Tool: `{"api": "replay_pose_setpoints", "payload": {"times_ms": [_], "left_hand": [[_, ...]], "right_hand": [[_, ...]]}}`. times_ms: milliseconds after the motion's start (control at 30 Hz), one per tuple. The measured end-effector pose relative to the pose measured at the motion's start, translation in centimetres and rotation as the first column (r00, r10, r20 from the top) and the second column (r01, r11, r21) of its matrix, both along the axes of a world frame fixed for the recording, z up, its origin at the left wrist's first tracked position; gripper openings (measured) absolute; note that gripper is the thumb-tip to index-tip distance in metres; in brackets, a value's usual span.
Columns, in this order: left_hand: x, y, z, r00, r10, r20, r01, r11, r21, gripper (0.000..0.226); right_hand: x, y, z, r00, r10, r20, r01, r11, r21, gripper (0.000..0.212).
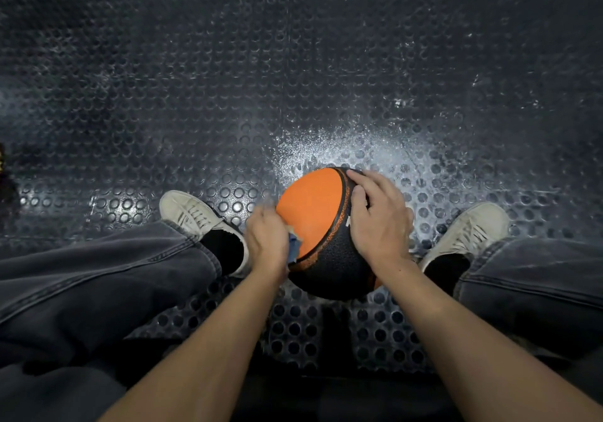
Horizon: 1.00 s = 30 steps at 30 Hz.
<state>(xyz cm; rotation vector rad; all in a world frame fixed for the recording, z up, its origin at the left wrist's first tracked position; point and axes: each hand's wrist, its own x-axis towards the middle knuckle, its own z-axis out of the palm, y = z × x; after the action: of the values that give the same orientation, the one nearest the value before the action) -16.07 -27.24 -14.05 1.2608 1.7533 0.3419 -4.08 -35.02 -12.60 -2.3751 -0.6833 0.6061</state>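
Observation:
An orange and black basketball (313, 212) sits on the studded dark floor between my feet. My right hand (378, 219) lies spread over the ball's right side, fingers straight across the black seam. My left hand (266, 239) is at the ball's left side and holds a small blue and pale cloth (295, 247) against the orange panel; its fingertips are blurred.
The floor is black rubber matting with round studs (228, 111), with a whitish wet-looking patch (342, 150) just beyond the ball. My pale sneakers stand either side, left shoe (192, 214) and right shoe (470, 229), under grey trouser legs. A dark object (3, 173) sits at the left edge.

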Motion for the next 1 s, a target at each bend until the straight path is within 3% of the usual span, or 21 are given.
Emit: {"api": "replay_pose_setpoints", "payload": {"times_ms": [67,100,167,200,233,300,367,400,467,533,600,667,733,767,800,833,867,933,967,1000], "left_hand": [[1.2,-1.4,2.0,0.972,-0.233,0.030,0.209,0.918,0.337,0.036],[1.5,-2.7,2.5,0.921,-0.391,-0.003,0.346,0.811,0.472,0.041],[0.6,-5.3,1.7,0.799,-0.591,-0.111,0.533,0.611,0.586,0.046],[-0.1,-5.3,0.9,0.793,-0.603,-0.092,0.537,0.619,0.573,0.046],[-0.5,-4.9,0.7,0.848,-0.529,-0.016,0.457,0.717,0.526,0.044],[-1.0,-3.0,0.4,0.984,-0.150,0.091,0.120,0.954,0.274,0.036],[-0.9,-0.7,-0.1,0.989,0.145,0.028,-0.145,0.989,0.023,0.031],[-0.6,-0.4,0.1,0.990,0.144,-0.007,-0.143,0.989,0.031,0.031],[-0.1,-1.5,1.0,0.997,-0.082,-0.010,0.082,0.956,0.282,0.032],[-0.3,-4.4,1.4,0.921,-0.386,-0.048,0.351,0.772,0.529,0.041],[-1.1,-5.6,0.9,0.860,-0.507,-0.058,0.439,0.676,0.592,0.047],[-1.9,-5.8,0.0,0.919,-0.393,0.027,0.322,0.790,0.522,0.049],[-2.9,-5.3,-1.6,0.995,0.031,0.094,-0.051,0.973,0.225,0.052],[-3.2,-4.7,-2.4,0.958,0.259,0.125,-0.257,0.966,-0.029,0.053],[-3.5,-4.3,-3.1,0.895,0.420,0.148,-0.377,0.891,-0.251,0.050],[-3.6,-3.9,-3.6,0.869,0.481,0.121,-0.414,0.838,-0.356,0.047],[-3.2,-3.6,-3.6,0.891,0.449,0.070,-0.401,0.849,-0.344,0.045],[-1.9,-3.9,-2.7,0.959,0.282,-0.029,-0.282,0.959,0.007,0.048],[-1.0,-4.6,-1.5,0.994,0.111,0.013,-0.111,0.965,0.237,0.048],[0.0,-5.5,0.0,0.990,-0.137,0.021,0.113,0.887,0.447,0.045]], "right_hand": [[-0.2,0.4,0.1,1.000,-0.023,0.005,0.023,1.000,-0.015,0.037],[0.1,0.6,0.2,1.000,-0.023,0.004,0.024,1.000,-0.014,0.037],[0.5,0.6,0.3,1.000,0.011,-0.003,-0.011,1.000,-0.008,0.037],[0.6,0.4,0.3,0.999,0.032,-0.004,-0.033,0.999,-0.002,0.038],[0.7,0.1,0.3,0.999,0.048,-0.004,-0.048,0.999,0.009,0.038],[0.2,-0.1,0.3,0.999,0.038,0.004,-0.038,0.999,0.021,0.043],[-0.8,0.3,0.3,0.999,0.027,0.030,-0.027,1.000,-0.014,0.041],[-1.3,0.8,0.3,0.998,0.033,0.050,-0.031,0.999,-0.045,0.039],[-1.8,1.8,0.4,0.996,0.037,0.081,-0.030,0.996,-0.086,0.038],[-1.9,2.2,0.4,0.996,0.032,0.088,-0.024,0.995,-0.093,0.038],[-1.9,2.1,0.4,0.996,0.037,0.080,-0.030,0.996,-0.086,0.038],[-1.9,1.9,0.3,0.995,0.056,0.086,-0.049,0.995,-0.088,0.038],[-1.7,1.9,0.3,0.994,0.071,0.088,-0.063,0.994,-0.088,0.038],[-1.6,1.9,0.3,0.994,0.066,0.084,-0.059,0.995,-0.084,0.038],[-1.5,1.9,0.3,0.995,0.059,0.081,-0.053,0.996,-0.075,0.038],[-1.3,1.8,0.3,0.995,0.055,0.078,-0.049,0.997,-0.065,0.038],[-1.2,1.7,0.2,0.996,0.051,0.076,-0.047,0.997,-0.058,0.038],[-0.9,1.6,0.2,0.996,0.050,0.074,-0.046,0.998,-0.050,0.038],[-0.7,1.6,0.3,0.996,0.052,0.072,-0.048,0.998,-0.048,0.038],[-0.5,1.6,0.3,0.996,0.059,0.069,-0.056,0.997,-0.046,0.038]]}}
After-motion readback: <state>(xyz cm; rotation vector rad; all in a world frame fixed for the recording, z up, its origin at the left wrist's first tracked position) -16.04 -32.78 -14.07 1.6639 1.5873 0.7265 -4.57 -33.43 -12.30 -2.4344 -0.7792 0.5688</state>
